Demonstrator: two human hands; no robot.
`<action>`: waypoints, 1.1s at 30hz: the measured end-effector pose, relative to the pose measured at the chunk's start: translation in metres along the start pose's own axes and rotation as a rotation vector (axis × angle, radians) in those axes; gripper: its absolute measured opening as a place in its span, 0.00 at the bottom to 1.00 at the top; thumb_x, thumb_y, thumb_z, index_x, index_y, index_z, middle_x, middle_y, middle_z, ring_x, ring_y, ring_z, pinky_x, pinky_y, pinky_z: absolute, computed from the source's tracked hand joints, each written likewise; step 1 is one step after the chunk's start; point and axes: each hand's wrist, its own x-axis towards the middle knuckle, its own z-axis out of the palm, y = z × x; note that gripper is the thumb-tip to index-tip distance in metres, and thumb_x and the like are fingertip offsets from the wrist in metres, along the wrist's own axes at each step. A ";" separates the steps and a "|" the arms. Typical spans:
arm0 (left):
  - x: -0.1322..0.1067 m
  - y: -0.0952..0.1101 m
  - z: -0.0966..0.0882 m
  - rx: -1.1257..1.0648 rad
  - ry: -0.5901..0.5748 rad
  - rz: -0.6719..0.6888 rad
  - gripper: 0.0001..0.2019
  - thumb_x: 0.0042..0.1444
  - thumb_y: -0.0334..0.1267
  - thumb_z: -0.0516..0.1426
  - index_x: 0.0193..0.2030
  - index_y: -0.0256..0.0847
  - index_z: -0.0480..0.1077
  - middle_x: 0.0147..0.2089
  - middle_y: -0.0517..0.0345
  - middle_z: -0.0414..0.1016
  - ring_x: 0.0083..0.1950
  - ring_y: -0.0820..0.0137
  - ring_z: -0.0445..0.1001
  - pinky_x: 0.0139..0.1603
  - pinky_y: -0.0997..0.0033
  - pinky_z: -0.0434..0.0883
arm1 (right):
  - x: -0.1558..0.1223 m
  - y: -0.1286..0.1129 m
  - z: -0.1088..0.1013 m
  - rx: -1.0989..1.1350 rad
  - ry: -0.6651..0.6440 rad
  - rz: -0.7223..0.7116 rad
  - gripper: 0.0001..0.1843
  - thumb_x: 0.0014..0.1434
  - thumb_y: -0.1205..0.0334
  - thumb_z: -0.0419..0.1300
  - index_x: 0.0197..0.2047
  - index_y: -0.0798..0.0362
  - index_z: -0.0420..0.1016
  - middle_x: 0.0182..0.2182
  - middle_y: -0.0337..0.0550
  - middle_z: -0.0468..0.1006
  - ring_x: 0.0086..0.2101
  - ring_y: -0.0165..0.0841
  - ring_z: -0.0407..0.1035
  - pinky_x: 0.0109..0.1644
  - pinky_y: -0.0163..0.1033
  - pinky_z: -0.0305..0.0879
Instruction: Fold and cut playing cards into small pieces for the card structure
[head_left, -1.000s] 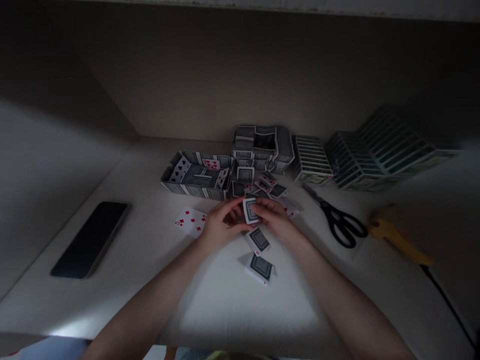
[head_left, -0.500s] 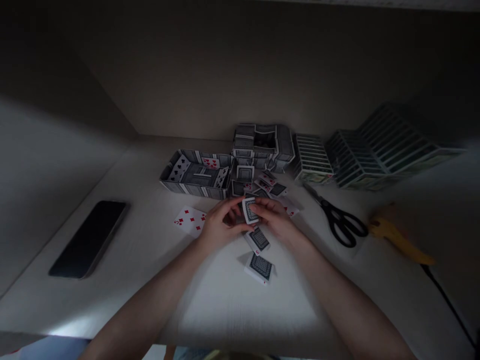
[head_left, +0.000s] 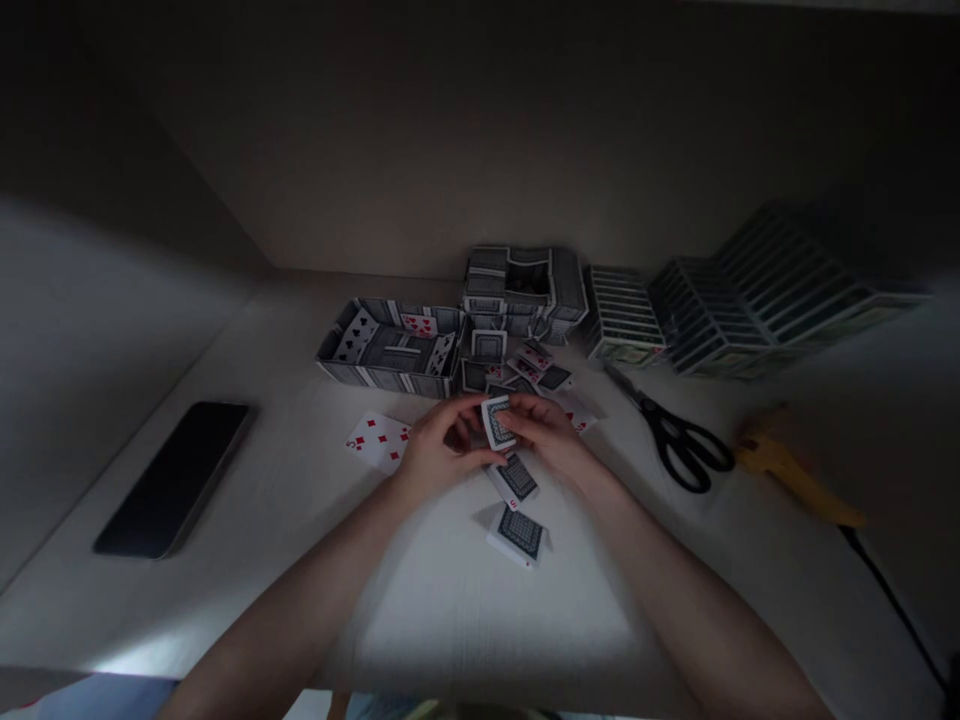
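Between my two hands, above the table, is a folded playing card (head_left: pixel 497 424) with its patterned back up. My left hand (head_left: pixel 439 440) pinches its left edge, thumb below and fingers curled behind. With the thumb pressed on the card's face, my right hand (head_left: pixel 549 432) grips it from the right. Two more folded cards lie below, one playing card (head_left: pixel 514 480) just under the hands and another folded card (head_left: pixel 517 534) nearer me. A flat five of diamonds (head_left: pixel 377 440) sits beside my left hand, partly covered by it. Loose folded cards (head_left: pixel 534 368) are heaped beyond my fingers.
At the back stand an open box made of cards (head_left: pixel 431 385), a taller card structure (head_left: pixel 491 285) and ribbed stacks (head_left: pixel 626 310). Black scissors (head_left: pixel 686 445) and a yellow glue gun (head_left: pixel 799 480) with a cord lie right. A phone (head_left: pixel 176 480) rests left.
Both hands keep their hold on the folded card, with hardly any movement of the fingers. The whole view has shifted very slightly.
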 end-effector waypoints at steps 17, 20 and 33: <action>0.000 0.003 -0.011 0.371 -0.002 0.179 0.30 0.38 0.50 0.64 0.50 0.43 0.67 0.35 0.56 0.74 0.31 0.71 0.71 0.36 0.71 0.68 | -0.003 -0.006 0.007 -0.083 0.034 -0.040 0.12 0.39 0.60 0.67 0.28 0.53 0.72 0.22 0.34 0.73 0.23 0.26 0.65 0.26 0.31 0.61; 0.001 0.003 -0.013 0.436 -0.002 0.221 0.29 0.39 0.51 0.63 0.50 0.43 0.68 0.39 0.54 0.75 0.35 0.68 0.73 0.39 0.70 0.69 | -0.002 -0.005 0.006 -0.087 0.034 -0.051 0.12 0.40 0.60 0.67 0.29 0.53 0.72 0.23 0.35 0.74 0.24 0.27 0.66 0.27 0.31 0.62; 0.004 0.000 -0.014 0.296 -0.063 0.215 0.30 0.40 0.49 0.63 0.51 0.43 0.65 0.36 0.58 0.72 0.28 0.76 0.68 0.32 0.74 0.70 | -0.006 -0.007 0.003 -0.090 -0.095 -0.007 0.13 0.46 0.56 0.64 0.33 0.55 0.73 0.26 0.37 0.73 0.26 0.27 0.65 0.29 0.33 0.59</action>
